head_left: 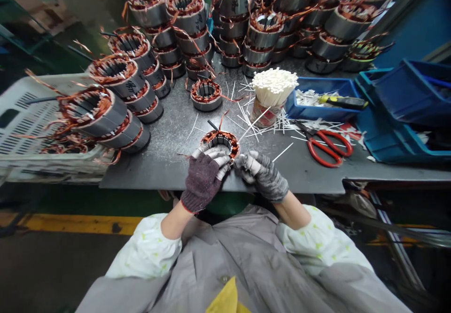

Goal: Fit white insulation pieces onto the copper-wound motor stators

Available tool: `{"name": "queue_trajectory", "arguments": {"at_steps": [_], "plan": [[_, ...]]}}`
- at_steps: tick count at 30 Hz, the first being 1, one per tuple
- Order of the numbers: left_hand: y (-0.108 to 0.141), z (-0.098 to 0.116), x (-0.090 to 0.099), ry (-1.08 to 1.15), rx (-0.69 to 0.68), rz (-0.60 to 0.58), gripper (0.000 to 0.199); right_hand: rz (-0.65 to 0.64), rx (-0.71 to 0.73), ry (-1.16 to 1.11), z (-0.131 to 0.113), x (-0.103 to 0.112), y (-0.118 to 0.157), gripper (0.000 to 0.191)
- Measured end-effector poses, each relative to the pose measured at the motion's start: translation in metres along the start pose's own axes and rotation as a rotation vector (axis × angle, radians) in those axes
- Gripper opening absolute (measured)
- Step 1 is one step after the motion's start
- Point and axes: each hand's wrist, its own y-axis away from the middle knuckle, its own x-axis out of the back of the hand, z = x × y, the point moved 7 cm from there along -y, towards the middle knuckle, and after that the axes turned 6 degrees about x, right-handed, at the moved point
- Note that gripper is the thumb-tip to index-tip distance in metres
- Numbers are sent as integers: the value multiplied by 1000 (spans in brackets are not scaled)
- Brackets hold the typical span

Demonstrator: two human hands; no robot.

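A copper-wound stator ring (232,144) lies on the dark table near its front edge. My left hand (206,176), in a dark purple glove with pale fingertips, grips the ring's near left side. At the ring's right side is my right hand (262,172), in a grey glove, its fingers pinched together. Whatever those fingertips hold is too small to make out. A thin white stick (254,124) slants up from beside the ring toward a can (264,113) full of white sticks. Behind the ring stands another single stator (206,95).
Stacked stators (123,92) stand at the left, with more along the back. A pale basket (21,111) sits far left. On the right are red-handled scissors (329,148), a blue tray (326,111) with a yellow-black tool (343,102), and blue bins (391,139). Loose sticks lie around the can.
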Motion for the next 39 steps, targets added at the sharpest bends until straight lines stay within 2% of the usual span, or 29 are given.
{"name": "queue_trajectory", "arguments": {"at_steps": [3,7,11,14,17,22,25,29,31,33,34,36,38,39], "plan": [[1,6,-1,39,-40,-9,18,13,56,115,-12,2,7,31],[5,20,-3,39,-89,-17,17,36,199,286,-36,-2,-13,28],[10,27,0,-26,-129,-96,32,68,324,370,-41,2,-22,25],[14,21,8,-138,-167,-130,41,43,461,513,-38,4,-7,30],[11,9,12,-237,-176,-169,36,-68,498,664,-27,-6,2,31],[-3,-5,2,-310,-194,-343,21,-124,464,747,-22,-12,-18,19],[-8,0,7,-242,-270,-301,23,-213,493,721,-25,-10,-32,13],[-7,-2,17,-1,-302,-223,25,-258,542,612,-30,-5,-35,13],[-5,-7,16,90,-318,-213,21,-218,583,557,-32,6,-26,25],[-3,-12,10,117,-312,-209,20,-133,620,559,-31,26,-11,38],[-2,-12,6,104,-297,-200,20,-112,622,580,-29,38,-2,38],[-1,-9,0,50,-259,-149,21,-154,598,672,-22,61,13,28],[-2,-1,-4,-19,-216,-55,21,-220,553,847,-14,83,17,27],[-2,3,-5,-57,-191,-8,21,-213,523,960,-11,96,14,29]]}}
